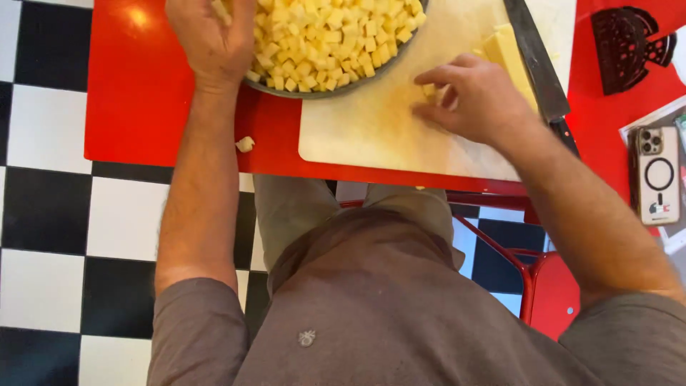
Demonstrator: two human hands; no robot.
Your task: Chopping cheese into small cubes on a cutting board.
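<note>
My left hand point(211, 39) hovers over the near rim of a grey bowl point(371, 73) full of small pale yellow cubes point(336, 36); a cube shows between its fingers at the top edge. My right hand point(471, 96) rests on a pale cutting board point(371, 125), fingertips closed around a few cut cubes point(429, 90). Just beyond that hand lie uncut yellow slabs point(506, 50) and a large knife point(537, 61) flat on the board, blade pointing away.
A single stray cube point(245, 144) lies on the red table point(136, 93) near my left forearm. A phone point(658, 175) and a black slotted utensil point(627, 46) sit at the right. A red stool point(550, 286) and checkered floor are below.
</note>
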